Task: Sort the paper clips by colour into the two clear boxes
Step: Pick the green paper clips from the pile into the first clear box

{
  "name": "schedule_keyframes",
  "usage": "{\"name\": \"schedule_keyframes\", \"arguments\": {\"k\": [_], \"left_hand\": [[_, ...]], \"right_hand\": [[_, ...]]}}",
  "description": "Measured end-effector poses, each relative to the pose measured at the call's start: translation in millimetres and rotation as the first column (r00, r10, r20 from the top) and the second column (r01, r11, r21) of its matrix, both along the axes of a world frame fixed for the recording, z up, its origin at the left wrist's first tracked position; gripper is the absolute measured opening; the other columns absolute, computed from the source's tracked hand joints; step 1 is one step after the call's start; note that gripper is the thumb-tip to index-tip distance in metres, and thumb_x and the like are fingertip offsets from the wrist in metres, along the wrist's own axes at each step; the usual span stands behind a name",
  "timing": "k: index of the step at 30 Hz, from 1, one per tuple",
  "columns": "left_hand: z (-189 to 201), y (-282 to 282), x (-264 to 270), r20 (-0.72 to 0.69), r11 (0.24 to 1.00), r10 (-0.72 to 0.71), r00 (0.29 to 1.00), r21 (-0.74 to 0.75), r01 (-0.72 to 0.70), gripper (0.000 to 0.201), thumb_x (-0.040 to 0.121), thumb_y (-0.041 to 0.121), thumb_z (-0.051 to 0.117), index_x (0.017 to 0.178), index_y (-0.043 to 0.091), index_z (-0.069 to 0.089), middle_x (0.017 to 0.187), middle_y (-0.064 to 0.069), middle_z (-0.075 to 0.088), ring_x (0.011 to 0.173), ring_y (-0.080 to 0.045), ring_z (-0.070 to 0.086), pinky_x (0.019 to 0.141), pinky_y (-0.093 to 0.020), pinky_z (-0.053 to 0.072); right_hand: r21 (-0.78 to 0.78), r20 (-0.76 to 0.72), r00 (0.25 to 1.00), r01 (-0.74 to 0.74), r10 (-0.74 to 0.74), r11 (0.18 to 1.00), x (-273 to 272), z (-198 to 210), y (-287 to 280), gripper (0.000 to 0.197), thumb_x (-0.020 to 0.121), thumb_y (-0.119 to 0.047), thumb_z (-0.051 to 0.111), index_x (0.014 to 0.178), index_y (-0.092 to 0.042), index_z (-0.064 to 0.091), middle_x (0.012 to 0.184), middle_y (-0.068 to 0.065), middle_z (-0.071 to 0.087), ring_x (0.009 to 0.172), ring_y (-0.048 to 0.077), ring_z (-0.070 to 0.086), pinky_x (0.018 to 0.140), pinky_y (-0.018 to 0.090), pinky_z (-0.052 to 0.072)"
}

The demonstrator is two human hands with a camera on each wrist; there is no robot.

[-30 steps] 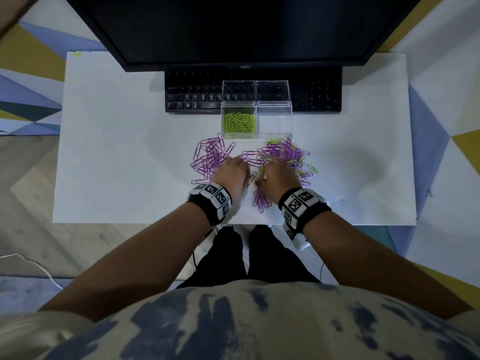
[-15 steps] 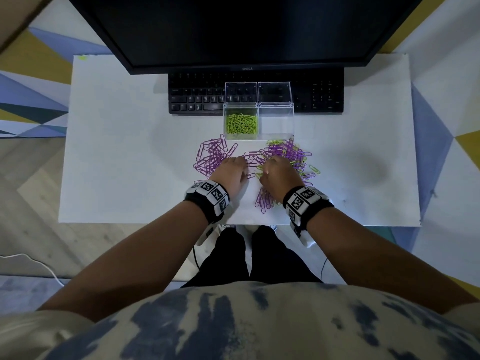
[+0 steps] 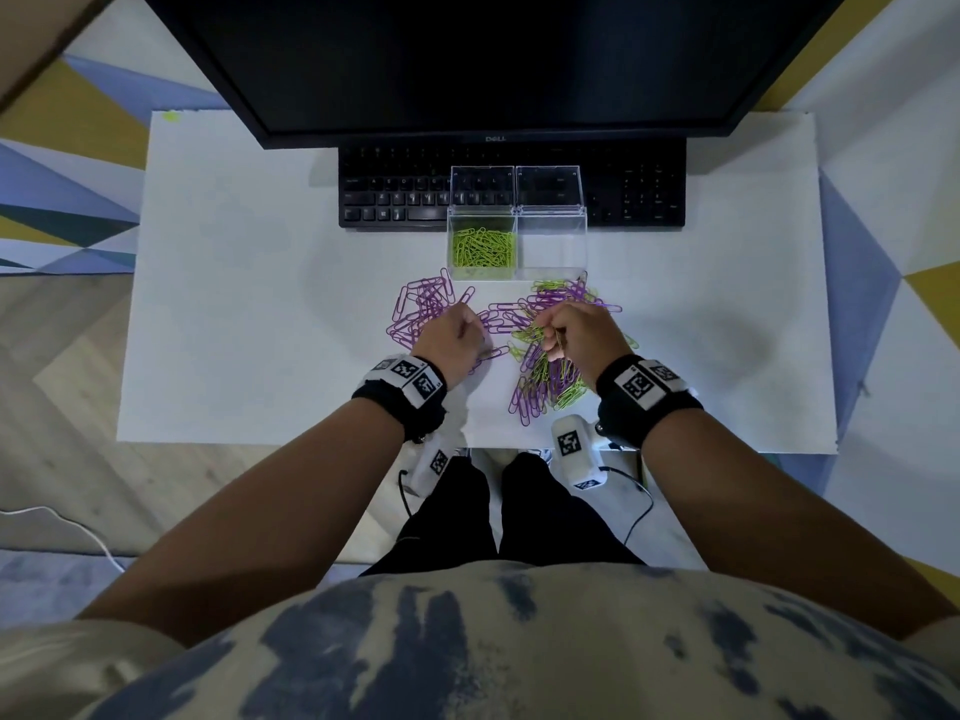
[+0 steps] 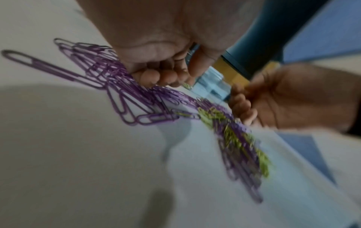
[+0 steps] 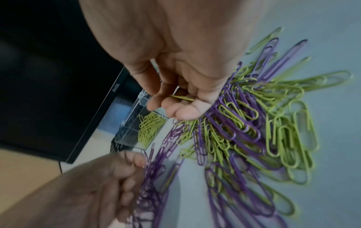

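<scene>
Under my head a white desk (image 3: 218, 304) fills the view, with a patterned rug of blue, yellow and white shapes around it and pale wood floor off its left edge. At the far edge stands a black monitor (image 3: 493, 59), with a black keyboard (image 3: 395, 200) just in front of it. Two clear boxes (image 3: 517, 236) sit side by side against the keyboard's near edge, lids tipped back. The left box (image 3: 482, 252) holds a heap of green clips (image 5: 149, 128); the right box (image 3: 551, 246) looks bare inside.

Near the middle of the desk, just in front of the boxes, the paper clips lie in two spreads. The purple pile (image 3: 421, 306) lies left of centre, and my left hand (image 3: 451, 340) rests at its near right side, fingers (image 4: 154, 77) curled tight into the palm. Whether they hold a clip I cannot tell; the wrist view is blurred.

The mixed pile (image 3: 545, 376) of purple and green runs from the right box toward the near edge. My right hand (image 3: 576, 337) hovers over it with fingers (image 5: 181, 111) curled, thumb and fingertips pinching one green clip (image 5: 181, 97) just above the heap. Both hands are near each other, not touching.
</scene>
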State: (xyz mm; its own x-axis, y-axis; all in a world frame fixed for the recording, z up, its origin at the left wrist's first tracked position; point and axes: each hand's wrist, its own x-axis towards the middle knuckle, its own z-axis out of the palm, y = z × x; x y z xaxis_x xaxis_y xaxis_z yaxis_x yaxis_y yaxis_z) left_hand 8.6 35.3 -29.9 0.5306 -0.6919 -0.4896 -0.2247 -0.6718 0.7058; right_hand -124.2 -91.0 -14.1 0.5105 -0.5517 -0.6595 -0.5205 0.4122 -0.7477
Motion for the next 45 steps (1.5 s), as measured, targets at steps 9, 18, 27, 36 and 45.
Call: {"name": "schedule_keyframes", "arguments": {"k": [9, 18, 27, 36, 45], "left_hand": [[-11.2, 5.3, -0.9, 0.291, 0.883, -0.468, 0.834, 0.178, 0.433, 0.018, 0.090, 0.013, 0.044, 0.103, 0.008, 0.056, 0.102, -0.014, 0.064, 0.095, -0.031, 0.058, 0.080, -0.036, 0.048], [4.2, 11.5, 5.7, 0.210, 0.982, -0.187, 0.960, 0.041, 0.182, 0.001, 0.085, 0.012, 0.055, 0.085, 0.014, 0.055, 0.076, 0.001, 0.058, 0.070, -0.020, 0.054, 0.062, -0.025, 0.038], [-3.2, 17.6, 17.7, 0.327, 0.970, -0.227, 0.918, 0.158, 0.184, 0.010, 0.088, 0.019, 0.054, 0.097, 0.014, 0.052, 0.086, -0.002, 0.059, 0.077, -0.021, 0.054, 0.069, -0.030, 0.046], [-9.9, 0.5, -5.9, 0.353, 0.850, -0.526, 0.774, 0.252, 0.463, 0.021, 0.095, 0.020, 0.042, 0.108, 0.008, 0.053, 0.108, -0.010, 0.060, 0.102, -0.025, 0.054, 0.087, -0.040, 0.049], [-3.4, -8.1, -7.2, 0.373, 0.762, -0.647, 0.665, 0.344, 0.549, 0.029, 0.094, 0.020, 0.041, 0.117, 0.002, 0.045, 0.114, -0.015, 0.057, 0.107, -0.029, 0.052, 0.090, -0.038, 0.045]], "right_hand": [[-0.513, -0.493, 0.734, -0.679, 0.468, 0.525, 10.0, -26.3, 30.6, 0.019, 0.085, -0.015, 0.060, 0.098, -0.002, 0.063, 0.116, 0.016, 0.054, 0.103, 0.031, 0.056, 0.085, 0.034, 0.044], [-0.486, -0.566, 0.682, -0.730, 0.463, 0.481, 19.4, -23.9, 38.2, 0.025, 0.088, -0.009, 0.049, 0.108, 0.005, 0.055, 0.120, 0.020, 0.051, 0.108, 0.034, 0.053, 0.084, 0.033, 0.042], [-0.522, -0.373, 0.820, -0.572, 0.434, 0.633, 19.6, -17.5, 26.5, 0.019, 0.087, -0.009, 0.050, 0.084, 0.008, 0.059, 0.086, 0.020, 0.055, 0.079, 0.025, 0.050, 0.072, 0.034, 0.040], [-0.085, -0.019, 0.999, 0.025, -0.027, 0.996, -10.4, 0.8, -24.3, 0.013, 0.090, -0.009, 0.053, 0.096, -0.009, 0.064, 0.074, 0.003, 0.059, 0.066, 0.014, 0.052, 0.060, 0.023, 0.046], [0.163, 0.091, 0.979, 0.164, -0.180, 0.973, -23.2, 0.5, -36.4, 0.027, 0.089, 0.000, 0.038, 0.084, -0.002, 0.064, 0.071, 0.008, 0.054, 0.062, 0.021, 0.050, 0.056, 0.028, 0.046]]}}
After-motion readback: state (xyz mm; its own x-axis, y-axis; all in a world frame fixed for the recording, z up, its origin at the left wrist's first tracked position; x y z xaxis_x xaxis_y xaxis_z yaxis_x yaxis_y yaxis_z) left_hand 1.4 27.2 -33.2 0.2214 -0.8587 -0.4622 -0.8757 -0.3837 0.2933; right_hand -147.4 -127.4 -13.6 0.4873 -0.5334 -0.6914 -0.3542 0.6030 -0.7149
